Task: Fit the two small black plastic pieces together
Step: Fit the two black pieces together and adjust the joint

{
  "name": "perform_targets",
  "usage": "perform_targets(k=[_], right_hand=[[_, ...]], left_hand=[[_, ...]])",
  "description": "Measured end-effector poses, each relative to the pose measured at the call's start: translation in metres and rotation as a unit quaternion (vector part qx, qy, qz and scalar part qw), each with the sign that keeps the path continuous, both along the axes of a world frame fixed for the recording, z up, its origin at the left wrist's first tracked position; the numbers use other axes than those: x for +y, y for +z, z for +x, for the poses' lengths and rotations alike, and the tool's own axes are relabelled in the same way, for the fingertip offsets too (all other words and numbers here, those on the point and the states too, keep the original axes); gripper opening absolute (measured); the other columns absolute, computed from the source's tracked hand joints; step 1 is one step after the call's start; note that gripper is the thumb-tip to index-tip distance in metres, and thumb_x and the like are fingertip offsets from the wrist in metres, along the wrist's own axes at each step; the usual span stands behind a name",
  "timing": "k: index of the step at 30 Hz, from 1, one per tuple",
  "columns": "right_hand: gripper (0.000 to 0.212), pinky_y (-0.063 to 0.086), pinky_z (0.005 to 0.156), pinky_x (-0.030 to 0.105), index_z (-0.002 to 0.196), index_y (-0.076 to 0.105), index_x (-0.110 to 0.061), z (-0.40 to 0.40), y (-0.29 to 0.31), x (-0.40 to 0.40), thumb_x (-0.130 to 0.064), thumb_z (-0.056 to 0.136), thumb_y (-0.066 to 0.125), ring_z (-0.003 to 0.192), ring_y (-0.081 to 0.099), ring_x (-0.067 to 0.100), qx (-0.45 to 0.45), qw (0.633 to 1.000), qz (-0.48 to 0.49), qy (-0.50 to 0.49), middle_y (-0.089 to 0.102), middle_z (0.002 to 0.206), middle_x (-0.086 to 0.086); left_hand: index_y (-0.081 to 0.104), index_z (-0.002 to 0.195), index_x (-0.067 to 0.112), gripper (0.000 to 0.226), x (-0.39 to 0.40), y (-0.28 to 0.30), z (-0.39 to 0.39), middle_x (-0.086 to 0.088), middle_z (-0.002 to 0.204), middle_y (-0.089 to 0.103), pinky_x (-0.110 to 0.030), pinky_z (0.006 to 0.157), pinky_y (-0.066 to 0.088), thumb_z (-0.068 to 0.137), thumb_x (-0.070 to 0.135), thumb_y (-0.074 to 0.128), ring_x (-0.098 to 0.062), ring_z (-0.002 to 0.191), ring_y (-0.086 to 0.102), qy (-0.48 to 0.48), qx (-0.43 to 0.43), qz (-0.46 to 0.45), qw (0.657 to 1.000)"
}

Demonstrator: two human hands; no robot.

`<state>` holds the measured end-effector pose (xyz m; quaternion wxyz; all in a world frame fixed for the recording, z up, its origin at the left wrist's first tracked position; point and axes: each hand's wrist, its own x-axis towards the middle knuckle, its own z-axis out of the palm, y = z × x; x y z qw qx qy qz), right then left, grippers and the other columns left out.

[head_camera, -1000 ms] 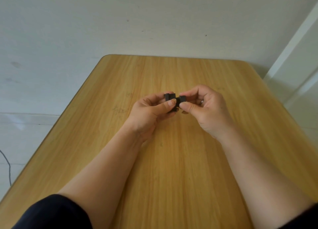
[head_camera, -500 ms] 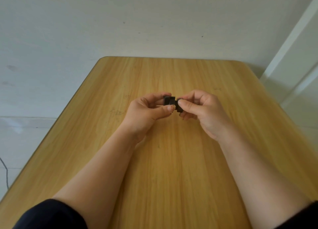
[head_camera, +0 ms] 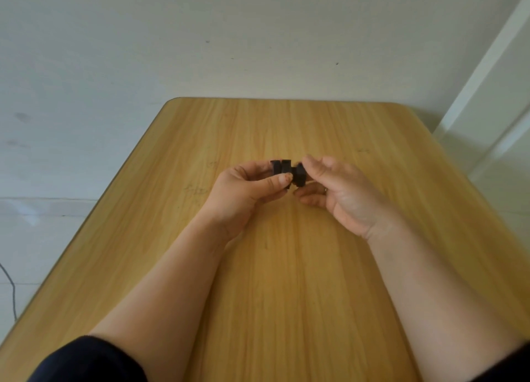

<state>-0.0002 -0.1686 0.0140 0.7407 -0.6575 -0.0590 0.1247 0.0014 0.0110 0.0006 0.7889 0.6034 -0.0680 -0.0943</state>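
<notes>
Indoors, above a pale wooden surface [head_camera: 286, 267] set against a white wall [head_camera: 200, 37], the left hand [head_camera: 243, 192] pinches two touching black pieces [head_camera: 286, 172], while the right hand [head_camera: 341, 192] hovers alongside, fingers loosened.

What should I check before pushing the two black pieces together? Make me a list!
1. Left hand pinches the left piece: ok.
2. Right hand grips the right piece: cannot tell, its fingers look loose and blurred.
3. Pieces meet: ok, they touch between the hands.
4. Pieces lined up straight: cannot tell, too small and dark.
5. Fully clicked together: cannot tell.
6. Held over the table, so a dropped piece lands there: ok.
</notes>
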Motion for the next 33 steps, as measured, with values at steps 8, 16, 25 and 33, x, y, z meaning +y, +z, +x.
perform_targets(k=[8,16,25,33], right_hand=[[0.035,0.049,0.047,0.022,0.084,0.063,-0.006,-0.0004,-0.0017,0.0013,-0.041,0.087,0.061,0.053,0.061,0.015,-0.054,0.996,-0.069,-0.031,0.067,0.061,0.004],[0.045,0.053,0.055,0.025,0.099,0.065,-0.014,-0.0023,-0.0022,0.0047,-0.054,0.079,0.06,0.069,0.069,0.016,-0.138,0.979,-0.136,-0.063,0.072,0.084,0.002],[0.016,0.051,0.061,0.015,0.094,0.069,-0.025,-0.0015,-0.0031,0.0041,-0.031,0.079,0.07,0.065,0.067,0.003,-0.204,0.965,-0.145,-0.073,0.072,0.076,-0.011],[0.054,0.046,0.048,0.02,0.075,0.066,-0.013,-0.001,-0.0038,0.0034,-0.066,0.074,0.052,0.048,0.057,0.002,-0.18,0.958,-0.204,-0.093,0.064,0.053,-0.011]], left_hand=[[0.071,0.092,0.01,0.036,-0.0004,0.0003,-0.0007,-0.003,0.086,0.074,-0.021,0.071,0.053,0.057,0.017,0.077,-0.012,0.082,0.069,-0.007,-0.003,-0.011,1.0],[0.069,0.093,0.005,0.033,0.0004,0.0002,0.0006,-0.003,0.083,0.074,-0.019,0.065,0.054,0.063,0.017,0.074,-0.011,0.077,0.07,0.004,0.028,-0.054,0.998],[0.067,0.096,0.004,0.04,-0.0003,0.0021,-0.0012,-0.005,0.083,0.073,-0.021,0.066,0.055,0.06,0.016,0.075,-0.014,0.079,0.071,-0.002,0.026,-0.056,0.998],[0.069,0.094,0.01,0.038,-0.0032,0.0004,-0.003,-0.008,0.092,0.07,-0.025,0.071,0.055,0.059,0.019,0.077,-0.017,0.085,0.07,-0.01,-0.01,-0.009,1.0]])
